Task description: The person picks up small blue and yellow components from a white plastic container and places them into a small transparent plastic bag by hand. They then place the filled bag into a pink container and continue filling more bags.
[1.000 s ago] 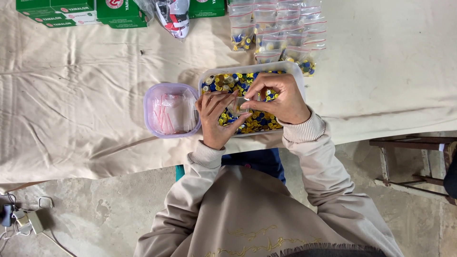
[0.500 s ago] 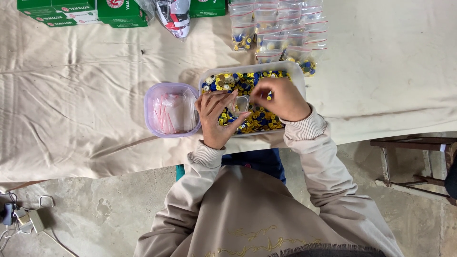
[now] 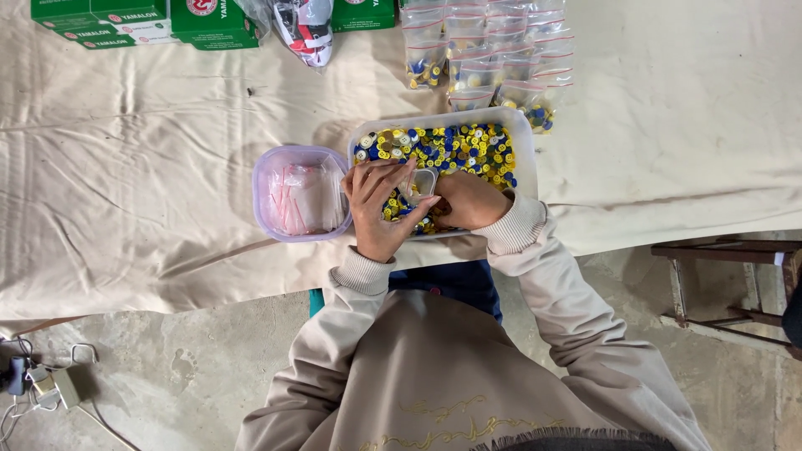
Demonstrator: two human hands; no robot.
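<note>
Gripping a small clear bag (image 3: 420, 184) in my left hand (image 3: 378, 209), my right hand (image 3: 469, 200) clenched beside it, over the tub (image 3: 525, 134) of blue-and-yellow buttons (image 3: 455, 149).

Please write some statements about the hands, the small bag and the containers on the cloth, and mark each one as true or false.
1. The left hand and the right hand hold a small clear bag over the tray of buttons. True.
2. The buttons in the tray are red and green. False: they are mostly yellow, blue and white.
3. The round purple tub stands on the left-hand side of the tray and holds empty clear bags. True.
4. The filled bags lie on the floor. False: they lie on the cloth beyond the tray.
5. Green boxes lie at the far edge of the cloth. True.
</note>
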